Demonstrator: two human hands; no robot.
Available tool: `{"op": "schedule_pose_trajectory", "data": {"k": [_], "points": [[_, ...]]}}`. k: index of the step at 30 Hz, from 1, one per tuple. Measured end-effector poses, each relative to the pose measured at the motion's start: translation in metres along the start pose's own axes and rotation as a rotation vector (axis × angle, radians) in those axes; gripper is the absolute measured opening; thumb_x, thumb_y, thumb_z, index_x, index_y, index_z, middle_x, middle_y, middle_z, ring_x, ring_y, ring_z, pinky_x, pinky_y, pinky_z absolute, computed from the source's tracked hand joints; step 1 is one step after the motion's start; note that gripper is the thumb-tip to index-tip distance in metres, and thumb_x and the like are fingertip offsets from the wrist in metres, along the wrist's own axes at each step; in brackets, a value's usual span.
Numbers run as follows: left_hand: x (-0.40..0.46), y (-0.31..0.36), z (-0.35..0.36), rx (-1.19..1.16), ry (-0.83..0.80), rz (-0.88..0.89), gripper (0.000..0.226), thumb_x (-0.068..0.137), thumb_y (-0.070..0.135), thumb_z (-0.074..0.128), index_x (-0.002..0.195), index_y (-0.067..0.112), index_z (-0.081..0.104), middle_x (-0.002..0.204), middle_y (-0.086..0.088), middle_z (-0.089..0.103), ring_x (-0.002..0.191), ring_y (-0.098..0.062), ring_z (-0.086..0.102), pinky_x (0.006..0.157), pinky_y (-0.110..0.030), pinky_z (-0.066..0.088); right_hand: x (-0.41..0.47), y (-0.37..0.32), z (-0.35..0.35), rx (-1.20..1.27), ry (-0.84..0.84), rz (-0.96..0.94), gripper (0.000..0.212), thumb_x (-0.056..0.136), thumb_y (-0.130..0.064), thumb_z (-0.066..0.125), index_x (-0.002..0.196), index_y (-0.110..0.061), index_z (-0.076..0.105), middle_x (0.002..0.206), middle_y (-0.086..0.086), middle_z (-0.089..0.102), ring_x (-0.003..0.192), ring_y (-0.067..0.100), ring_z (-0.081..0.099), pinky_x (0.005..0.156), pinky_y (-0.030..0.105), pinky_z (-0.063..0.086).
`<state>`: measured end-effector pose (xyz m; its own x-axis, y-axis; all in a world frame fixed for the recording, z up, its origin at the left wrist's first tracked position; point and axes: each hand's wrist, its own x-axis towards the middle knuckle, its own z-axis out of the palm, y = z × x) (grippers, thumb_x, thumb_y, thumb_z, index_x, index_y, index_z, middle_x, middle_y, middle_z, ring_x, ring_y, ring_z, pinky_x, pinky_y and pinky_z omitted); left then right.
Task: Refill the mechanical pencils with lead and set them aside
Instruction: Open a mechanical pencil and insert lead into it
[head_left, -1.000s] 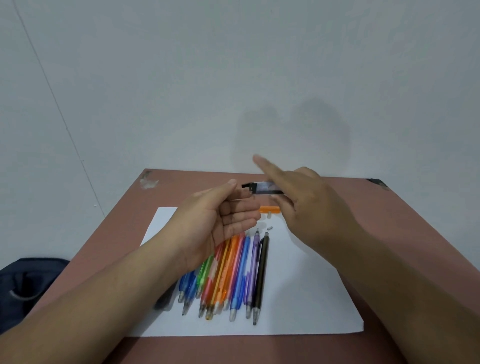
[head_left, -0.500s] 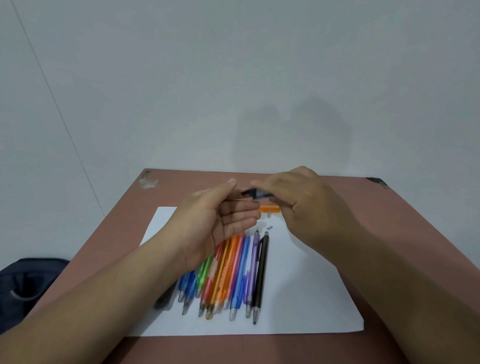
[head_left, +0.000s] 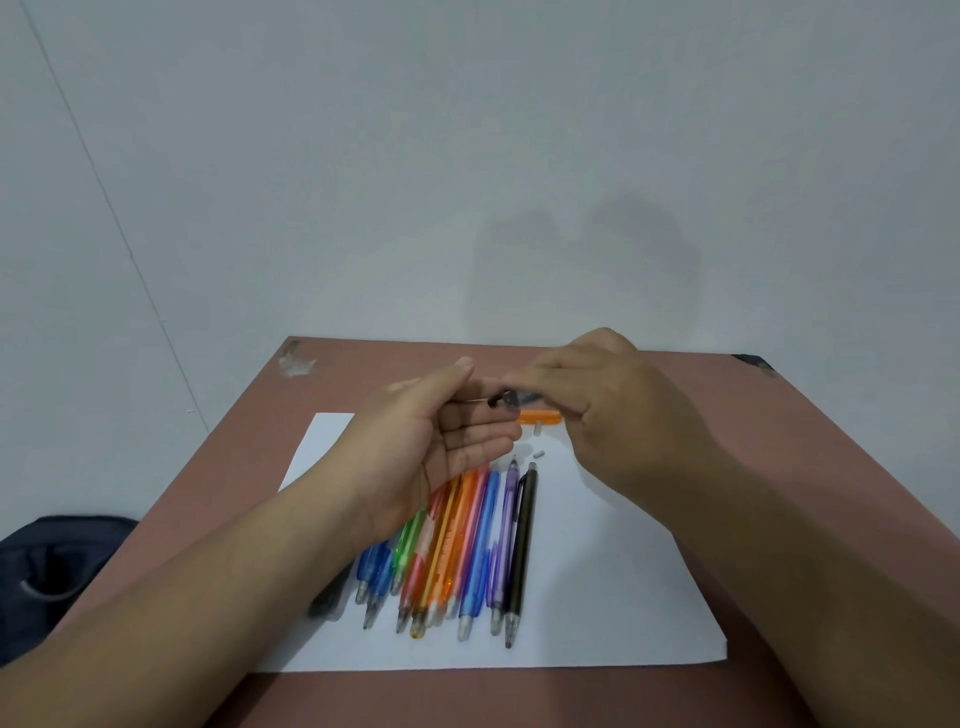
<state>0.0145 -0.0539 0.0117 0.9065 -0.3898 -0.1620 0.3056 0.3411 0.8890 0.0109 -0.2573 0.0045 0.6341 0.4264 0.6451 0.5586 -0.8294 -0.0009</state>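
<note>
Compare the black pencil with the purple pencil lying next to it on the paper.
The black pencil is dark and opaque, while the purple pencil is see-through. The black pencil lies at the right end of the row; the purple pencil has the black pencil on one side and a blue pencil on the other. Both lie flat on the white paper, side by side, metal tips toward the person, and neither hand touches them.

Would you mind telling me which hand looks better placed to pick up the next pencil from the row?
Probably the left hand: it is open, directly above the pencils. The right hand grips the lead case.
</note>
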Motion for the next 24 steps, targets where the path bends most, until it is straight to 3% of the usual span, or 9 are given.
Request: {"op": "schedule_pose_trajectory", "data": {"k": [1, 3, 5, 7, 13, 18, 24], "points": [[0.000, 0.000, 0.000, 0.001, 0.002, 0.000, 0.042, 0.101, 0.032, 0.053, 0.121, -0.004, 0.061, 0.106, -0.024, 0.073, 0.097, -0.030, 0.074, 0.075, -0.030, 0.062, 0.000, 0.001, 0.001, -0.001, -0.007, 0.006, 0.067, 0.084, 0.006, 0.071, 0.141, -0.025, 0.057, 0.107, -0.002, 0.072, 0.092, 0.023, 0.057, 0.068, 0.045, 0.058], [0.000, 0.000, 0.000, 0.000, 0.005, -0.003, 0.043, 0.101, 0.032, 0.053, 0.122, -0.005, 0.059, 0.107, -0.024, 0.073, 0.098, -0.031, 0.073, 0.076, -0.031, 0.062, 0.002, -0.005, -0.001, 0.046, -0.050, 0.126, 0.083, 0.092, -0.001, 0.065, 0.156, -0.040, 0.029, 0.099, 0.001, 0.067, 0.087, 0.019, 0.056, 0.068, 0.041, 0.057], [0.000, 0.000, 0.001, -0.003, 0.007, -0.004, 0.043, 0.101, 0.032, 0.053, 0.121, -0.005, 0.058, 0.106, -0.024, 0.073, 0.098, -0.031, 0.074, 0.075, -0.031, 0.063, 0.002, -0.009, -0.004, 0.068, -0.072, 0.188, 0.095, 0.099, -0.012, 0.060, 0.150, -0.058, -0.005, 0.093, 0.001, 0.058, 0.080, 0.017, 0.054, 0.068, 0.037, 0.056], [0.000, 0.000, 0.001, 0.001, 0.007, -0.005, 0.043, 0.101, 0.032, 0.053, 0.121, -0.005, 0.058, 0.106, -0.024, 0.073, 0.097, -0.031, 0.074, 0.075, -0.031, 0.063, 0.001, -0.009, -0.005, 0.083, -0.077, 0.178, 0.097, 0.101, -0.018, 0.056, 0.143, -0.066, -0.017, 0.097, 0.001, 0.057, 0.080, 0.018, 0.055, 0.070, 0.037, 0.056], [0.002, -0.002, -0.001, 0.041, 0.017, 0.038, 0.037, 0.102, 0.029, 0.052, 0.116, -0.004, 0.060, 0.104, -0.024, 0.074, 0.099, -0.032, 0.073, 0.079, -0.034, 0.062, 0.002, -0.009, -0.003, 0.071, -0.060, 0.163, 0.088, 0.099, -0.016, 0.059, 0.152, -0.055, 0.001, 0.092, -0.001, 0.060, 0.082, 0.018, 0.053, 0.066, 0.041, 0.056], [0.005, -0.005, -0.008, 0.259, 0.072, 0.116, 0.024, 0.100, 0.022, 0.056, 0.108, 0.003, 0.069, 0.102, -0.016, 0.075, 0.101, -0.031, 0.072, 0.092, -0.042, 0.057, 0.002, -0.011, -0.008, 0.056, -0.064, 0.205, 0.082, 0.099, -0.016, 0.060, 0.155, -0.049, 0.010, 0.088, 0.000, 0.055, 0.079, 0.017, 0.051, 0.067, 0.037, 0.055], [0.002, -0.006, -0.008, 0.440, 0.104, 0.167, 0.018, 0.093, 0.023, 0.067, 0.102, 0.009, 0.072, 0.096, -0.007, 0.077, 0.094, -0.023, 0.074, 0.091, -0.041, 0.058, 0.002, -0.011, -0.006, 0.067, -0.103, 0.207, 0.085, 0.099, -0.018, 0.060, 0.151, -0.053, 0.003, 0.091, -0.001, 0.060, 0.083, 0.018, 0.051, 0.069, 0.040, 0.054]]}}
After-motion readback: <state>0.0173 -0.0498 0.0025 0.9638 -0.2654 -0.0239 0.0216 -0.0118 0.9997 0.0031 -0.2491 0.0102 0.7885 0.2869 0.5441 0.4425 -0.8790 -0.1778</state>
